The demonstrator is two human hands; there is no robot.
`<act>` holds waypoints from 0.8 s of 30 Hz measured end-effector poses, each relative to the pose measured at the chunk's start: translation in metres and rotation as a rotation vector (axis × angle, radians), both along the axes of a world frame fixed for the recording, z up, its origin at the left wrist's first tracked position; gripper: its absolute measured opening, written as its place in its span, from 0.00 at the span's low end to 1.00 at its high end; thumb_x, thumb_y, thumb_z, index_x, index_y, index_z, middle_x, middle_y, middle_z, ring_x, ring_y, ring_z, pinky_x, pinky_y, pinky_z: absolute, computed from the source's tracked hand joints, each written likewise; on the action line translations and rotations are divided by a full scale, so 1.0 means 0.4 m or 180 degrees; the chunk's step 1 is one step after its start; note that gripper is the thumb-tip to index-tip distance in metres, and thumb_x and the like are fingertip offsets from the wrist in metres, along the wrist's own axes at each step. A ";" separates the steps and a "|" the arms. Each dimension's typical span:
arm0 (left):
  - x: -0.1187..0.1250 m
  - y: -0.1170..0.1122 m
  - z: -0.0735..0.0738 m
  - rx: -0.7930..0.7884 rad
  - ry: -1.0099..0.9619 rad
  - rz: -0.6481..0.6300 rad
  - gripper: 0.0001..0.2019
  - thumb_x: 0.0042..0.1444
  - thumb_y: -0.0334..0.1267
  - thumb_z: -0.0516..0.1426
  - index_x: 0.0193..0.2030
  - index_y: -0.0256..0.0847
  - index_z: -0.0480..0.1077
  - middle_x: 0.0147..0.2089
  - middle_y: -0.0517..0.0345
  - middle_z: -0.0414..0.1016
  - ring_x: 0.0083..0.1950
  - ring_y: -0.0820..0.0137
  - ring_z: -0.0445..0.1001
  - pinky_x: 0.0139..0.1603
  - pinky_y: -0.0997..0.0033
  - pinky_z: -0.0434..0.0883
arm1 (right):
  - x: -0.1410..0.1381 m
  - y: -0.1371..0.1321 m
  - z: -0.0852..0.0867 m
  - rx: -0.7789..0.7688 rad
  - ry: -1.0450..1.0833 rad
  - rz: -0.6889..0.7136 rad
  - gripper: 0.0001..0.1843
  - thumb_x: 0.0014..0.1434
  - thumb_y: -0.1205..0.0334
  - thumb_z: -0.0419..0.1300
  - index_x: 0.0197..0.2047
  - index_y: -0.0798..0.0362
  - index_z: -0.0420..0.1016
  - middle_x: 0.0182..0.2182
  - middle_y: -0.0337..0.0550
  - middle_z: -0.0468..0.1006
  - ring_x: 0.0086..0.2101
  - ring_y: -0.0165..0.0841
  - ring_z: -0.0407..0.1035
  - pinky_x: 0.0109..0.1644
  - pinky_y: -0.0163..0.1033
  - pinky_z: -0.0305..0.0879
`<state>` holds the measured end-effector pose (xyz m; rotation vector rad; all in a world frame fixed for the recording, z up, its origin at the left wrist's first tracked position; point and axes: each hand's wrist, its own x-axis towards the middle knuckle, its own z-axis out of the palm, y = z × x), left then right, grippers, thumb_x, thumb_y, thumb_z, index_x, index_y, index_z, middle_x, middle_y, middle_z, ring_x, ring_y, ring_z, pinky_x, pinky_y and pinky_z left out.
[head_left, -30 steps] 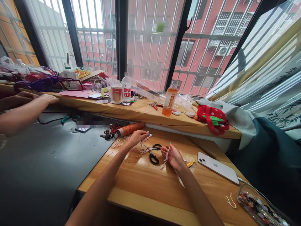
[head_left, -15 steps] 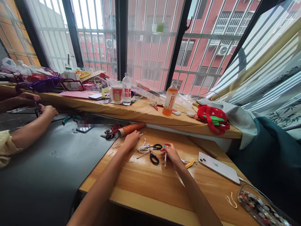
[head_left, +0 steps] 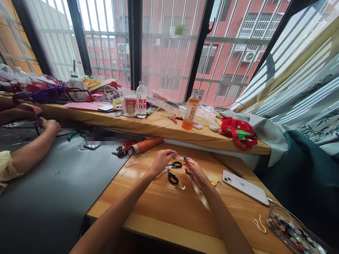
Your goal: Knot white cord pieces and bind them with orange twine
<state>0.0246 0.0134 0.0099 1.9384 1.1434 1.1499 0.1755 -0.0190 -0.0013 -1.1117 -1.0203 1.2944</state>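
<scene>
My left hand [head_left: 162, 161] and my right hand [head_left: 196, 171] are held close together above the wooden table, each in a pinch. A short white cord [head_left: 180, 157] stretches between their fingertips. Right below lies a pair of black-handled scissors [head_left: 173, 178], its blades partly covered by my left hand. Behind my left hand, an orange thread spool [head_left: 148, 144] lies on its side, with loose thread ends [head_left: 137, 160] near it. A yellow tool [head_left: 216, 182] lies just right of my right hand, partly hidden by my wrist.
To the right are a white phone [head_left: 245, 187] on a cable, a looped white cord piece [head_left: 260, 225] and a clear box of beads [head_left: 293, 229]. An orange drink bottle [head_left: 190, 111] stands on the sill. At the left, another person's hands [head_left: 50, 127] work over the grey table [head_left: 53, 197].
My left hand has come from beside the spool toward my right hand and risen slightly. Both hands now pinch the white cord between them. The white strands near the scissors are now mostly out of sight.
</scene>
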 end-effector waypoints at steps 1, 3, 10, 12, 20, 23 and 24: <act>0.015 -0.011 -0.003 -0.0066 0.0197 -0.0334 0.12 0.52 0.35 0.48 0.34 0.36 0.71 0.28 0.57 0.73 0.31 0.73 0.69 0.31 0.78 0.65 | -0.002 -0.001 0.001 0.0112 -0.0001 -0.0016 0.13 0.40 0.55 0.61 0.26 0.55 0.68 0.19 0.31 0.64 0.13 0.17 0.50 0.14 0.27 0.46; 0.025 -0.027 -0.005 0.0045 0.0811 -0.0725 0.12 0.52 0.38 0.48 0.36 0.37 0.71 0.33 0.57 0.72 0.35 0.73 0.69 0.35 0.78 0.65 | 0.005 0.000 0.002 0.0207 0.0163 -0.0281 0.13 0.38 0.55 0.62 0.23 0.56 0.68 0.17 0.31 0.64 0.14 0.17 0.50 0.15 0.26 0.46; -0.079 -0.021 0.005 0.0143 0.3278 0.0185 0.26 0.46 0.55 0.49 0.42 0.34 0.64 0.45 0.42 0.65 0.41 0.57 0.69 0.38 0.62 0.66 | 0.066 0.009 -0.010 -0.0241 0.1331 -0.0776 0.13 0.49 0.59 0.55 0.19 0.55 0.61 0.06 0.26 0.51 0.10 0.18 0.46 0.12 0.24 0.47; -0.097 -0.014 0.003 -0.0049 0.3456 0.0021 0.25 0.45 0.55 0.49 0.43 0.35 0.63 0.43 0.44 0.68 0.40 0.57 0.69 0.37 0.63 0.66 | 0.065 0.009 -0.016 -0.0376 0.1414 -0.0656 0.14 0.53 0.59 0.52 0.19 0.55 0.59 0.06 0.26 0.49 0.10 0.19 0.50 0.13 0.23 0.50; -0.117 0.015 0.012 -0.0099 0.3388 0.0016 0.14 0.50 0.42 0.45 0.31 0.40 0.69 0.36 0.49 0.73 0.36 0.61 0.71 0.32 0.69 0.64 | 0.019 -0.005 -0.012 -0.1000 0.1145 0.0227 0.16 0.60 0.57 0.42 0.26 0.56 0.60 0.12 0.30 0.59 0.08 0.15 0.45 0.09 0.21 0.38; -0.124 0.023 0.029 -0.0036 0.2998 0.0321 0.15 0.50 0.43 0.45 0.29 0.39 0.70 0.33 0.50 0.73 0.33 0.63 0.71 0.29 0.71 0.62 | 0.003 -0.015 -0.001 -0.0930 0.0750 0.0447 0.14 0.57 0.56 0.47 0.30 0.59 0.64 0.18 0.35 0.67 0.08 0.13 0.44 0.09 0.21 0.37; -0.120 0.023 0.033 0.0001 0.2792 0.0335 0.15 0.50 0.43 0.45 0.28 0.38 0.70 0.31 0.51 0.73 0.32 0.65 0.70 0.28 0.72 0.62 | -0.003 -0.019 0.003 -0.0902 0.0609 0.0497 0.14 0.56 0.55 0.49 0.31 0.59 0.65 0.20 0.37 0.69 0.08 0.13 0.44 0.09 0.21 0.37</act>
